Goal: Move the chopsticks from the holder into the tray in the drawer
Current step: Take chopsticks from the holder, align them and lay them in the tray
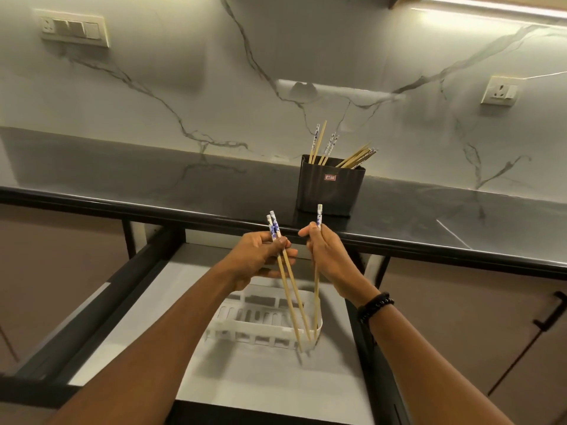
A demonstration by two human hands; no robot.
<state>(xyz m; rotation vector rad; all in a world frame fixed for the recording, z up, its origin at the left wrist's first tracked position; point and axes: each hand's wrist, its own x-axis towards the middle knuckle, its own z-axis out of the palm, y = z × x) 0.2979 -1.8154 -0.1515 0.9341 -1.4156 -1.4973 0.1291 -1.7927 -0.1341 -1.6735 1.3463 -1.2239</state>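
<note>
Left hand (260, 256) is gripping two chopsticks (290, 289), right hand (326, 256) one chopstick (316, 283) (fingers closed), tips reaching the white tray (245, 328); holder (331, 188) is standing on the worktop (153, 185).

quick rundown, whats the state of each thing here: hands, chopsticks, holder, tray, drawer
left hand: shut on two chopsticks, tips down at the tray
right hand: shut on one chopstick, near upright
holder: upright on the counter, several chopsticks still inside
tray: in the drawer, looks empty
drawer: pulled open
</note>
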